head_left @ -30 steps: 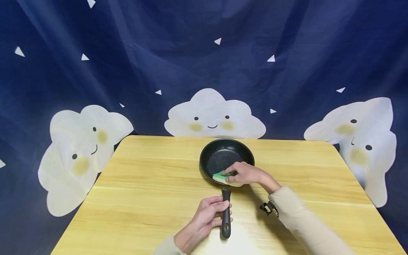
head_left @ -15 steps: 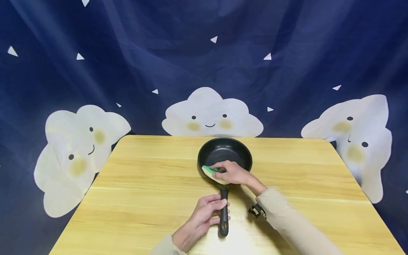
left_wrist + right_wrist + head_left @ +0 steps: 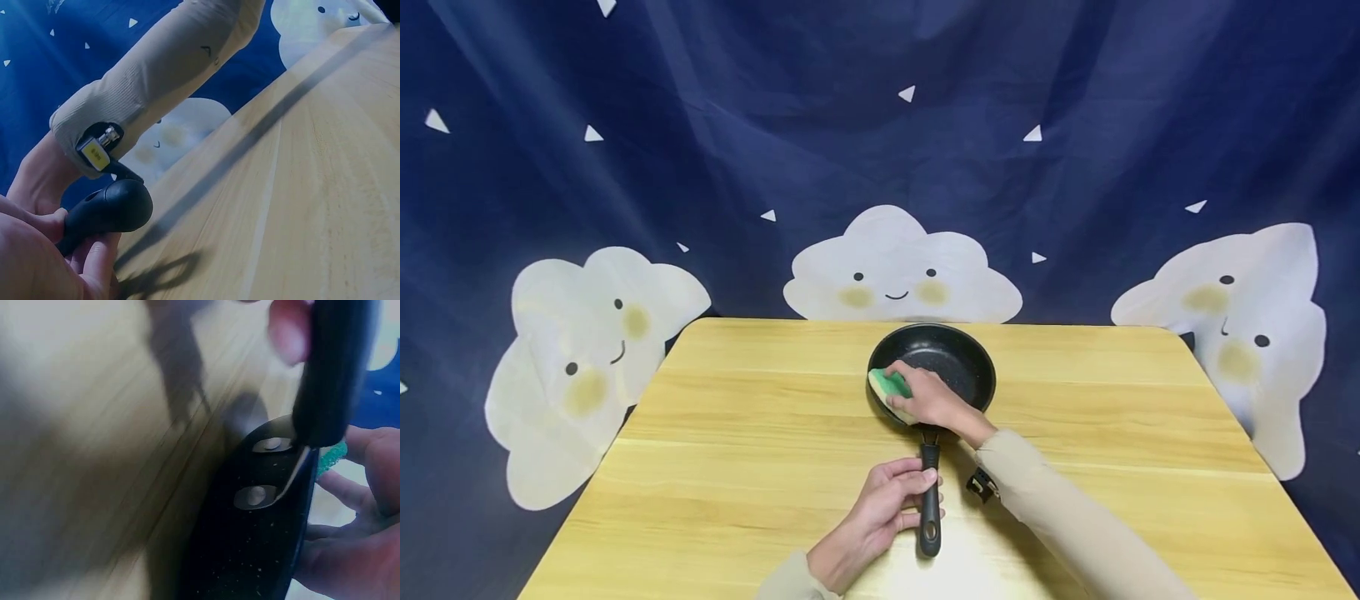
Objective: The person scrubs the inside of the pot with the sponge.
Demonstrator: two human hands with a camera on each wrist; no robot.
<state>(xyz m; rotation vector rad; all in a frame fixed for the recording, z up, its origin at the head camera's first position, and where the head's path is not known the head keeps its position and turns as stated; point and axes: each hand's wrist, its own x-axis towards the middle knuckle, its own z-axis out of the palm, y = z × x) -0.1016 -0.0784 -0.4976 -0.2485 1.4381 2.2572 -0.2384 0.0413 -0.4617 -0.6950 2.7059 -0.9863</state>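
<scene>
A black frying pan (image 3: 958, 367) stands on the wooden table, its handle (image 3: 930, 533) pointing toward me. My left hand (image 3: 883, 508) grips that handle from the left, thumb on top and fingers beneath. In the left wrist view the handle's rounded end (image 3: 128, 206) pokes out of the grip. With my right hand (image 3: 932, 398) I hold a green and cream sponge (image 3: 887, 385) against the pan's left inner wall. The right wrist view shows the pan's outer side (image 3: 250, 544) with two rivets, and a bit of green sponge (image 3: 332, 457) beside the fingers.
The pale wooden table (image 3: 737, 467) reaches back to a dark blue curtain (image 3: 820, 108) printed with white clouds (image 3: 902, 250) and small triangles. A small black device (image 3: 981, 485) hangs at the right sleeve's cuff.
My right hand has slid the sponge from the pan's near edge, beside the handle, leftward and up along the rim to the left wall. The left hand keeps its hold on the handle.
</scene>
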